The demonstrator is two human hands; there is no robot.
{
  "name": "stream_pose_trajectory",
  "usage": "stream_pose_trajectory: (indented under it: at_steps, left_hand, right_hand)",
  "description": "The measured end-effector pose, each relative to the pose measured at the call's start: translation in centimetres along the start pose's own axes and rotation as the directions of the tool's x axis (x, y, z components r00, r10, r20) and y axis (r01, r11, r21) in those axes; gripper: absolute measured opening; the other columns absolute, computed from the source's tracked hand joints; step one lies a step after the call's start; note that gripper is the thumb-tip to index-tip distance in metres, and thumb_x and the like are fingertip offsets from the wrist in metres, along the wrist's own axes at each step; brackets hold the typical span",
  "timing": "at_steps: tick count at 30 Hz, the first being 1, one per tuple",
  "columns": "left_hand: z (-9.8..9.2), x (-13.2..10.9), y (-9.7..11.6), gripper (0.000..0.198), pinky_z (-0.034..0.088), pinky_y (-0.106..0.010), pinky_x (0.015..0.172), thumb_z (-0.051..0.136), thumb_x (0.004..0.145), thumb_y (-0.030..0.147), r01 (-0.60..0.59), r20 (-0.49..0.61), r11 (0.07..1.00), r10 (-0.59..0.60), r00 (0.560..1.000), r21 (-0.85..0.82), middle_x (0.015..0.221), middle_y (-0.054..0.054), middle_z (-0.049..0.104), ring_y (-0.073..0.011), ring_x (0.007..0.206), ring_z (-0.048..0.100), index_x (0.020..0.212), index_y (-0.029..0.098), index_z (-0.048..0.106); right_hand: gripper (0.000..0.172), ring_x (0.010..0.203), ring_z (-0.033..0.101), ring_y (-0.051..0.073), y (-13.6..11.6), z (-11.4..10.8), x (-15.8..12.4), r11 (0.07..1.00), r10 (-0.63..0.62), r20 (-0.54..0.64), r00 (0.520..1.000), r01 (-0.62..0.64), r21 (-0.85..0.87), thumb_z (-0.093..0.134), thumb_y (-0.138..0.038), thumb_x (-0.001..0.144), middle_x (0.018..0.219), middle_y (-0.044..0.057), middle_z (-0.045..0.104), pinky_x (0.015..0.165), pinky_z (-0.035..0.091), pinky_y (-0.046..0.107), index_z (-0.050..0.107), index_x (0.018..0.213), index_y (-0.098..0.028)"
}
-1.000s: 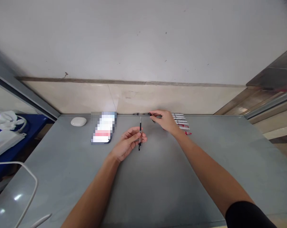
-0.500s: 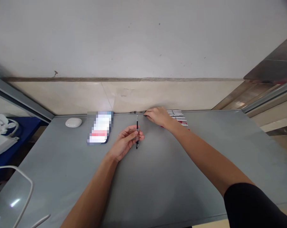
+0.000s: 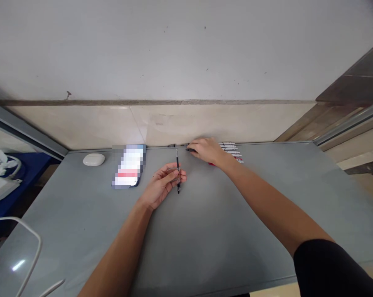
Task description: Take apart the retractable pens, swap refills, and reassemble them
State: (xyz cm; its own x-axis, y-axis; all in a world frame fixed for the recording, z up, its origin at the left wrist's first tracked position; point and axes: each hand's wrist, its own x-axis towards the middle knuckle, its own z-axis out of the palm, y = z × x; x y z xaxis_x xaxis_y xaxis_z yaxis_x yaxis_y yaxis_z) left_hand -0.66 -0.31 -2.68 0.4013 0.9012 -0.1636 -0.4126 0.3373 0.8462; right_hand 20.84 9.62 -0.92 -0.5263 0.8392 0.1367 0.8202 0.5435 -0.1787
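My left hand rests palm up on the grey table and pinches a thin black pen that points away from me. My right hand reaches to the table's far edge by the wall, its fingers closed on a dark pen part lying there. Just right of that hand lies a row of several white and red pens, partly hidden by the hand. Another dark pen piece lies along the far edge, left of my right hand.
A blurred-out phone lies at the far left of the table, with a white oval case beyond it. A white cable loops over the near left corner. A blue surface with white items stands to the left.
My right hand has slid slightly left along the far edge and closed over the dark piece. The camera view has tilted a little. My left hand keeps the pen still.
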Motion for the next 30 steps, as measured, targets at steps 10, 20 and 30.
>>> stream_pose_trajectory:
  at_steps: [10,20,30]
  left_hand:
    - [0.3,-0.2,0.4,0.024,0.048,-0.033,0.082,0.068,0.082,0.027,-0.031,-0.008,0.999,0.032,0.999,0.034,0.092,-0.005,0.069,-0.0164,0.082,0.065,0.103,0.019,0.062]
    - [1.1,-0.3,-0.3,0.027,0.049,-0.033,0.08,0.071,0.079,0.029,-0.057,0.001,0.989,0.057,0.998,0.136,0.091,-0.003,0.065,-0.0152,0.078,0.064,0.103,0.019,0.063]
    - [1.4,-0.5,-0.7,0.027,0.048,-0.031,0.072,0.076,0.072,0.031,-0.139,-0.005,0.925,0.15,0.989,0.355,0.078,-0.003,0.069,-0.0149,0.07,0.063,0.095,0.018,0.07]
  right_hand:
    - [0.026,0.097,0.065,0.023,-1.9,-2.4,-1.7,0.935,0.13,-0.166,0.977,-0.065,0.349,0.06,-0.037,0.084,0.109,0.002,0.071,0.082,0.049,0.037,0.069,0.108,-0.029]
    - [0.021,0.092,0.066,0.019,-6.3,-1.6,-7.4,0.243,0.412,-0.076,0.908,-0.03,0.97,0.069,-0.04,0.075,0.101,0.002,0.072,0.07,0.057,0.032,0.072,0.092,-0.028]
    - [0.022,0.081,0.064,0.015,-8.0,0.2,-8.1,0.022,0.577,-0.041,0.816,0.035,0.999,0.076,-0.037,0.066,0.086,0.001,0.07,0.061,0.058,0.028,0.067,0.081,-0.025]
